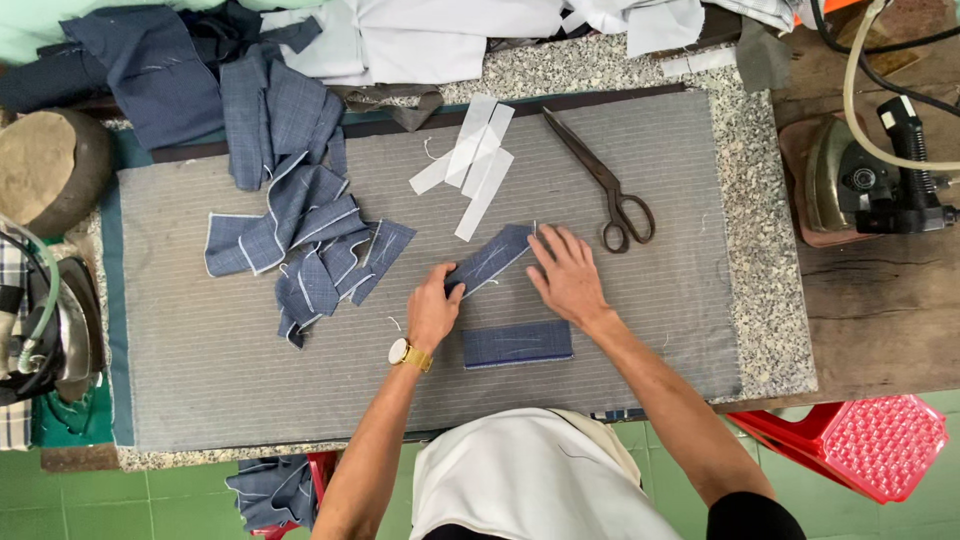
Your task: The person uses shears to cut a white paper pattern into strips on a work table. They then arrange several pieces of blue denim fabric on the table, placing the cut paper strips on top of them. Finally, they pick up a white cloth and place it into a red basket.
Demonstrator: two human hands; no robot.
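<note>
Both hands flat on blue strip [490,260] — left hand [432,312] pinning, right hand [565,272] smoothing; scissors [605,190] nearby.

- Your left hand [432,310] and right hand [567,275] press flat on a slanted blue fabric strip [490,260].
- A folded blue piece [517,344] lies just nearer you.
- Scissors [604,185] rest far right, white strips [472,160] beside them.

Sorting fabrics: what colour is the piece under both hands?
Dark blue strip with thin pale lines; head view.
</note>
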